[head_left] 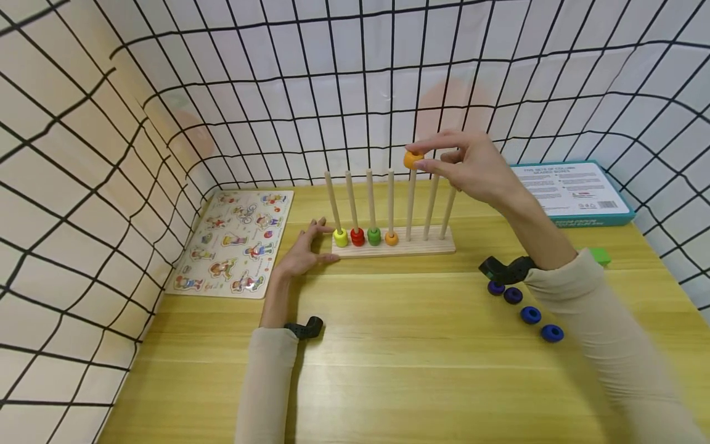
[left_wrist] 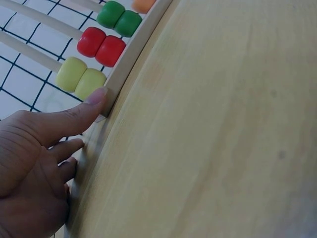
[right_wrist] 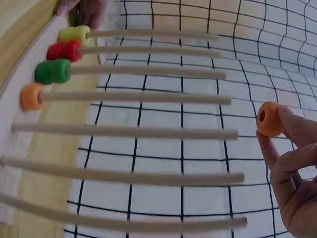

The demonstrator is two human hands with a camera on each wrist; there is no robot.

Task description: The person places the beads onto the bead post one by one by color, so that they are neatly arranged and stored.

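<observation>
A wooden bead rack (head_left: 399, 248) with several upright rods stands at the table's back. Yellow beads (head_left: 341, 238), red beads (head_left: 357, 237) and green beads (head_left: 374, 236) sit in pairs at the foot of its left rods, then one orange bead (head_left: 391, 238). My left hand (head_left: 302, 251) holds the base's left end, thumb (left_wrist: 94, 101) at the front corner and fingers toward the back. Between thumb and fingertips, my right hand (head_left: 471, 163) pinches another orange bead (right_wrist: 270, 119). Its hole faces the rods, and a gap separates it from the rod tips in the right wrist view.
Purple beads (head_left: 513, 295) and blue beads (head_left: 530, 315) lie loose below my right wrist. A picture puzzle board (head_left: 230, 243) lies at left. At back right sits a teal-edged box (head_left: 577, 191), with a green piece (head_left: 600, 256) by my sleeve. Black wire mesh (head_left: 310, 80) surrounds the table.
</observation>
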